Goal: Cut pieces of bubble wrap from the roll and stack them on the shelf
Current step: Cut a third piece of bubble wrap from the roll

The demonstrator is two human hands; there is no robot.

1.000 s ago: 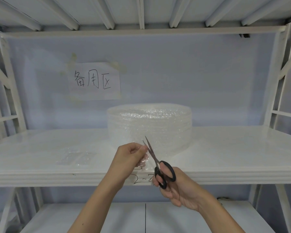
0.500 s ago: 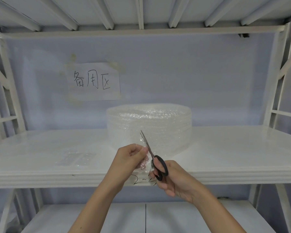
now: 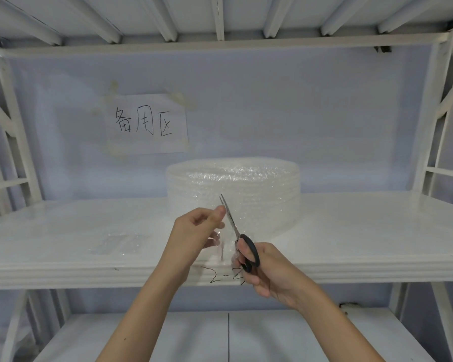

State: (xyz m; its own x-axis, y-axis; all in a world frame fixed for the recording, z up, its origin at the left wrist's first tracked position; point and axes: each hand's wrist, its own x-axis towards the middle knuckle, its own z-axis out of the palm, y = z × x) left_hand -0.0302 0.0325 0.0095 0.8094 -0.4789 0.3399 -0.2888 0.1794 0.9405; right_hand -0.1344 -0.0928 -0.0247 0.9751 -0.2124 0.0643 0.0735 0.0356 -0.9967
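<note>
Bubble wrap pieces (image 3: pixel 117 244) already cut lie flat at the frame's lower left on the shelf (image 3: pixel 351 231). At centre the left hand (image 3: pixel 194 232) pinches the free flap drawn from the roll (image 3: pixel 236 189); a slack pinch could let it fold and cut crooked. Just right, the right hand (image 3: pixel 268 270) grips the scissors (image 3: pixel 236 231), blades nearly closed, close to those fingertips and likely to nick them.
</note>
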